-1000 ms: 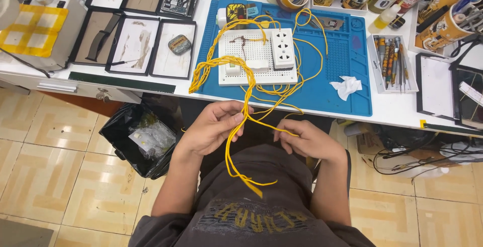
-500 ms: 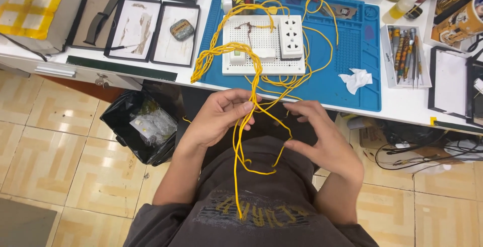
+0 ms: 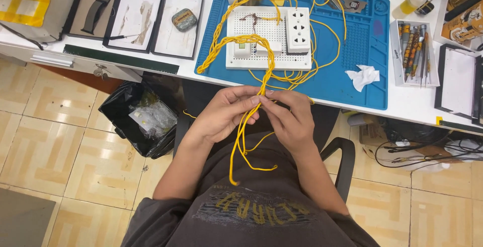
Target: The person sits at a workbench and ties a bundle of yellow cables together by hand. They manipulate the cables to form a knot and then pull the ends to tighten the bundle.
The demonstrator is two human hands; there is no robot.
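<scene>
Yellow wires (image 3: 251, 126) run from a white breadboard panel (image 3: 266, 45) on a blue work mat (image 3: 352, 71) down over the table edge into my lap. My left hand (image 3: 224, 113) and my right hand (image 3: 288, 118) meet just below the table edge, both pinching the same bundle of yellow wires between fingers and thumbs. The loose wire ends hang down onto my dark shirt. A white triple socket (image 3: 298, 29) sits on the panel's right side.
A crumpled white tissue (image 3: 363, 76) lies on the mat. A tray of small tools (image 3: 415, 50) stands to the right. Black-framed trays (image 3: 135, 18) lie left of the mat. A black waste bag (image 3: 141, 118) stands on the tiled floor. A chair armrest (image 3: 342, 159) is at my right.
My two hands have come together on the yellow wires; earlier they were apart. The wire ends now hang shorter in my lap, and the view has shifted slightly down the table.
</scene>
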